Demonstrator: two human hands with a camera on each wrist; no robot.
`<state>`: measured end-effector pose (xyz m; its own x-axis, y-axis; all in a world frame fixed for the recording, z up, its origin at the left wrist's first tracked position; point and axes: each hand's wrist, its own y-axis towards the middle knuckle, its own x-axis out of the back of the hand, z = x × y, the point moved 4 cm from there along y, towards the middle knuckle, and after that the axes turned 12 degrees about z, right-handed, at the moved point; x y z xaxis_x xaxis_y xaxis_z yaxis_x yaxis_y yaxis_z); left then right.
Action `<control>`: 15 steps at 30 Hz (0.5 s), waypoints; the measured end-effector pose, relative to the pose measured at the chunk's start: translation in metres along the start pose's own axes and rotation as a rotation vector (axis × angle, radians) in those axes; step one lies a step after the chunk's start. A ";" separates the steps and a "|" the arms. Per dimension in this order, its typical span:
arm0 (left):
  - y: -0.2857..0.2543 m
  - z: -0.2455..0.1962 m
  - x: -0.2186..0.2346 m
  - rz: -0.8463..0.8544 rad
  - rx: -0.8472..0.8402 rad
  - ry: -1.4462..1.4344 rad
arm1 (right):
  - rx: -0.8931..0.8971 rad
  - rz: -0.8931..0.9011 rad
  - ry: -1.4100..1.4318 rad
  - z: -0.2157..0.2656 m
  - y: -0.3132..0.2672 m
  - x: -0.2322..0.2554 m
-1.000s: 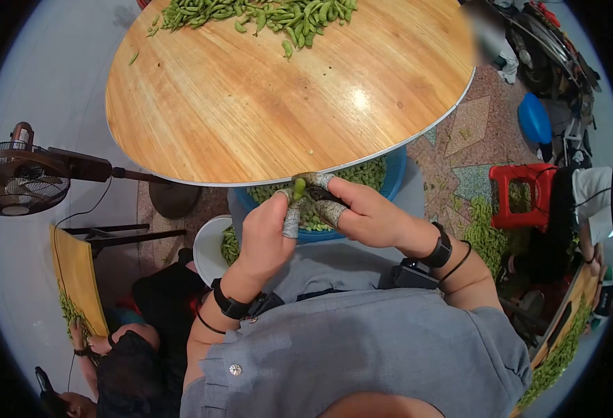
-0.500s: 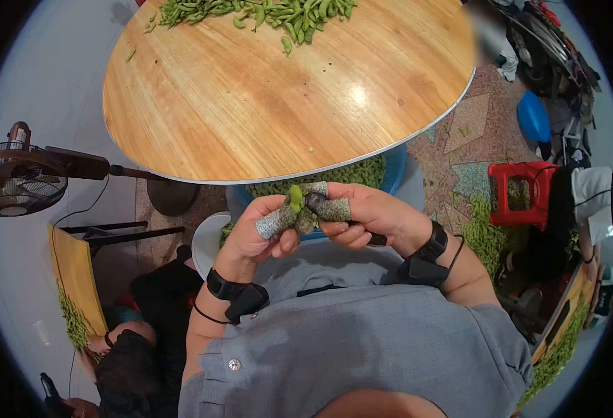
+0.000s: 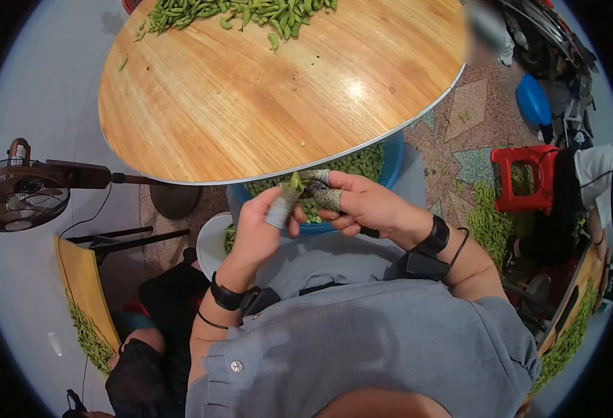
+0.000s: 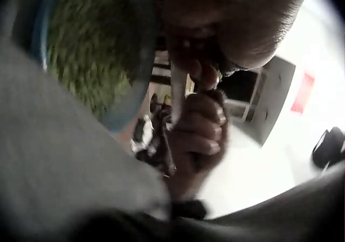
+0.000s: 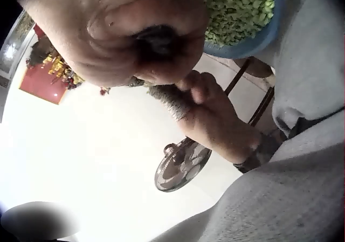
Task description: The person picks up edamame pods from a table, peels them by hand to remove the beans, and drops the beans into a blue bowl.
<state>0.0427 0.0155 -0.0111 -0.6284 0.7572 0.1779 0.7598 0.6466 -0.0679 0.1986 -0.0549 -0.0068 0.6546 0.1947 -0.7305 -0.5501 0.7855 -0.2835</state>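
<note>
In the head view my left hand (image 3: 261, 221) pinches a green edamame pod (image 3: 296, 181) between thumb and fingers wrapped in speckled grey tape. Right beside it, my right hand (image 3: 372, 207) has its taped thumb and forefinger tips close against the pod. A slim black-handled tool (image 3: 370, 232) lies in the right palm, its end poking out below the fingers; the right wrist view shows its dark end (image 5: 159, 40) in the curled hand. I cannot tell what kind of tool it is. Below both hands sits a blue basin (image 3: 395, 160) of shelled green beans (image 3: 364, 161).
A round wooden table (image 3: 250, 104) stands in front, with a heap of pods (image 3: 243, 10) at its far side. A white bucket (image 3: 211, 244) is at the left, near a fan (image 3: 24, 184). A red stool (image 3: 522, 177) and pods on the floor (image 3: 484, 230) lie right.
Both hands dipped toward the body and then rose slightly again, staying together at the pod. The left fingers have shifted around the pod. The person at lower left has moved lower in view.
</note>
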 end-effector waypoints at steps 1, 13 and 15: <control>-0.005 0.015 -0.010 0.065 0.317 -0.797 | -0.001 -0.002 0.003 -0.001 -0.002 0.001; -0.007 0.014 -0.027 0.280 0.240 -0.194 | 0.468 -0.387 -1.550 0.002 0.004 0.014; -0.007 0.016 -0.027 0.295 0.237 -0.152 | 0.371 -0.406 -1.579 -0.002 0.010 0.014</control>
<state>0.0518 -0.0080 -0.0306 -0.4201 0.9070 -0.0292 0.8629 0.3893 -0.3222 0.2017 -0.0453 -0.0213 0.6858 0.1371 0.7147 -0.2321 0.9720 0.0362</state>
